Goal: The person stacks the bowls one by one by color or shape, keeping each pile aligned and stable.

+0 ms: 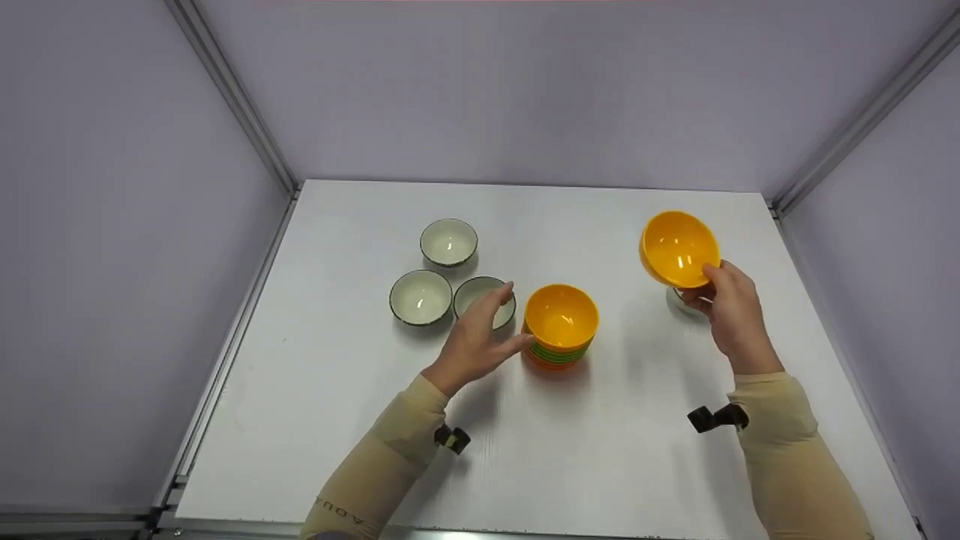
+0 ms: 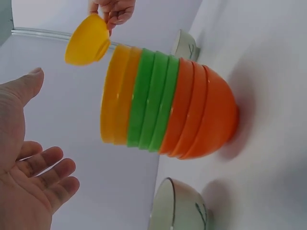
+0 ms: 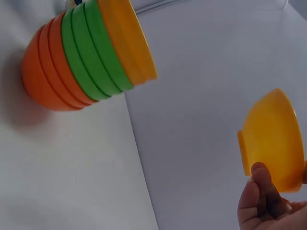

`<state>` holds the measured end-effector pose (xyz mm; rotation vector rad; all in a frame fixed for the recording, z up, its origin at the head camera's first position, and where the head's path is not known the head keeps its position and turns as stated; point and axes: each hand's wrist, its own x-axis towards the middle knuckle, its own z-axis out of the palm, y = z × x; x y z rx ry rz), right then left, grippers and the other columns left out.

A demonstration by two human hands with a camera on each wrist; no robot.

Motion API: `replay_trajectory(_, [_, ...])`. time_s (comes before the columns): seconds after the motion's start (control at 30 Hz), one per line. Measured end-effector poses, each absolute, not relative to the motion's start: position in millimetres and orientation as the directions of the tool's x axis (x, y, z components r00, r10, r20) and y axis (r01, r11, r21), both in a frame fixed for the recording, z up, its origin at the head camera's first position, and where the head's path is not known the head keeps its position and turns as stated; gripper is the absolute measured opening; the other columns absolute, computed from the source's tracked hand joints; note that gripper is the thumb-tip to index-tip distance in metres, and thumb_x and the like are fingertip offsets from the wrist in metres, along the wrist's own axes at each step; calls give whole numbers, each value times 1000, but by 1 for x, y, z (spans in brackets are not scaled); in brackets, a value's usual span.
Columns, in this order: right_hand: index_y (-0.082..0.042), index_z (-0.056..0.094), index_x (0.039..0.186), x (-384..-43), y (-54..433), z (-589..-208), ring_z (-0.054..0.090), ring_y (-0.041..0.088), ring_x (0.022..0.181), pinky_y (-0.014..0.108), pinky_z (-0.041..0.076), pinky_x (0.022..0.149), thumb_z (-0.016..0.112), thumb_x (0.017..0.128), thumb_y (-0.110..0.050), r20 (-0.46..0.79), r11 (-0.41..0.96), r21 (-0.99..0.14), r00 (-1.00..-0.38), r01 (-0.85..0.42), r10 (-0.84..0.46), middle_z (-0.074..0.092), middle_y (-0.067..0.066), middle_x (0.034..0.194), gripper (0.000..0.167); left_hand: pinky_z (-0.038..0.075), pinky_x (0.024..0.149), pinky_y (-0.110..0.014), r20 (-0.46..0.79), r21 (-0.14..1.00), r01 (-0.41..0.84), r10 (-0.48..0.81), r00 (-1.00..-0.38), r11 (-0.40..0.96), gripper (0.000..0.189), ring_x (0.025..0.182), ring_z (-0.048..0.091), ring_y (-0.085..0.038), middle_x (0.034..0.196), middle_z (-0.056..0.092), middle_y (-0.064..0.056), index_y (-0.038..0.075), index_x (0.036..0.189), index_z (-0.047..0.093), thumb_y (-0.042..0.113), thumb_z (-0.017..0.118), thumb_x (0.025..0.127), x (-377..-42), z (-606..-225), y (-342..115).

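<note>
My right hand (image 1: 736, 311) pinches a yellow bowl (image 1: 679, 247) by its near rim, thumb inside and fingers beneath, holding it up off the table at the right. In the right wrist view the fingertips (image 3: 261, 175) press near the bowl's foot. A nested stack of bowls (image 2: 168, 103) stands mid-table: orange at the bottom, green in the middle, yellow on top. My left hand (image 1: 478, 341) is spread just left of this stack, thumb near its upper rim, holding nothing. It partly covers a pale dark-rimmed bowl (image 1: 469, 291) in the head view.
Two more pale bowls stand at the left, one farther back (image 1: 448, 242) and one nearer (image 1: 420, 298). Another pale bowl (image 1: 681, 301) is mostly hidden under the raised yellow one. Grey walls enclose the white table (image 1: 300, 420) at the back and sides.
</note>
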<state>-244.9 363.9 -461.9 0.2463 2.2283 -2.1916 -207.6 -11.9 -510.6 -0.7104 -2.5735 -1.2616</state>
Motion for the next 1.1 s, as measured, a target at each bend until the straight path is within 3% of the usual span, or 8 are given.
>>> replay_trajectory(0.4, [-1,43,133,-228,312,-453,59,24,82,27,56,74,48,102,-33,-9,141,-990,-992,-9,-128,58,14,104,46,42,102,-31,479,640,595,353,-803,486,79,118,50,-18,133,51,-7,5,142,39,48,70,84,-214,-489,5])
replay_trajectory(0.73, [-5,40,139,-221,275,-462,63,30,74,32,57,73,50,101,-27,-73,250,-968,-969,12,-237,68,15,90,45,42,102,-34,365,715,502,353,-861,486,93,122,48,-18,139,44,-6,6,147,31,52,74,79,-217,-491,20])
replay_trajectory(0.97, [-14,26,151,-217,265,-471,64,35,80,37,57,77,51,101,-28,-73,284,-959,-953,-13,-293,68,16,92,58,40,104,-32,345,727,480,343,-874,491,89,119,49,-14,131,51,-3,8,146,34,58,67,80,-220,-495,21])
replay_trajectory(1.1, [-20,14,155,-218,266,-477,65,30,83,34,56,77,61,96,-30,-37,383,-917,-930,-114,-366,69,10,95,76,40,104,-33,364,715,490,333,-870,498,87,119,50,-17,131,52,-5,6,145,36,56,68,81,-220,-497,19])
